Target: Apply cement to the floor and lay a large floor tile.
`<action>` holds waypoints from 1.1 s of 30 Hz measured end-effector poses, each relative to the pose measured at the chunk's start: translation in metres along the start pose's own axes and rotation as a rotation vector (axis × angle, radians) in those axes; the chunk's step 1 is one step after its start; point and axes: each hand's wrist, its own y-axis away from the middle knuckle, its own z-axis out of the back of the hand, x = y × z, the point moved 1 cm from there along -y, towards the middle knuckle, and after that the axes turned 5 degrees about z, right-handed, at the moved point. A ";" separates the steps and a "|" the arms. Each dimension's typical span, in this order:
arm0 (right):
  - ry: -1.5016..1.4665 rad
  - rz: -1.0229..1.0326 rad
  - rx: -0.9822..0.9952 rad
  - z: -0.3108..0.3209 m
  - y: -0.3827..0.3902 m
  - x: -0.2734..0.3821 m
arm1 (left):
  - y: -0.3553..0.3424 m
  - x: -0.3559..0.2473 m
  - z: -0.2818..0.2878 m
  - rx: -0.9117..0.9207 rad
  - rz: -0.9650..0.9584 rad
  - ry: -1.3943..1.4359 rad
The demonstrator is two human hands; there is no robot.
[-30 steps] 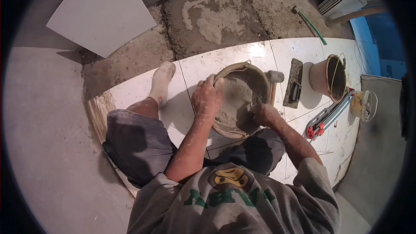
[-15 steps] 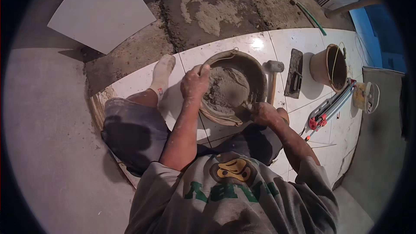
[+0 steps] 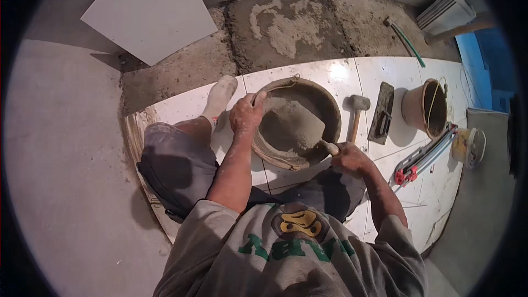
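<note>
A round bucket (image 3: 335, 104) with grey wet mortar in it stands between my legs on the white tiles. My left hand (image 3: 246, 113) is closed over its left rim, thumb on the inner side. In my right hand (image 3: 352, 158), at the near right rim, is the handle of a trowel (image 3: 330, 147). The trowel's blade lies inside the bucket, coated with a heap of mortar (image 3: 303, 127) that hides its outline.
Right of the bucket lie a mallet (image 3: 359, 104), a mortar-smeared float (image 3: 382, 113), a second bucket (image 3: 419, 107), a tile cutter (image 3: 426, 154) and a small pail (image 3: 466, 147). A large tile (image 3: 148, 14) leans at the back left. Bare rough floor (image 3: 286, 25) borders the tiles.
My right hand has drawn back to the right, and the trowel has come up with mortar on its blade. My left hand stays on the rim. The whole view has shifted slightly.
</note>
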 end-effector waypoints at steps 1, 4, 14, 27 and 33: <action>-0.194 -0.168 -0.028 0.008 0.005 0.007 | -0.001 0.003 -0.002 -0.020 -0.001 -0.005; -0.487 -0.307 -0.069 0.040 0.003 0.030 | 0.003 0.005 -0.004 -0.139 -0.092 0.004; -0.507 -0.164 -0.363 0.156 -0.196 0.029 | 0.004 0.000 0.012 -0.094 -0.063 0.020; 0.362 0.557 -0.084 0.139 -0.438 0.005 | -0.004 0.010 0.009 -0.100 -0.106 0.184; 0.027 0.117 -0.171 0.179 -0.482 0.025 | -0.008 0.013 0.006 -0.092 -0.168 0.073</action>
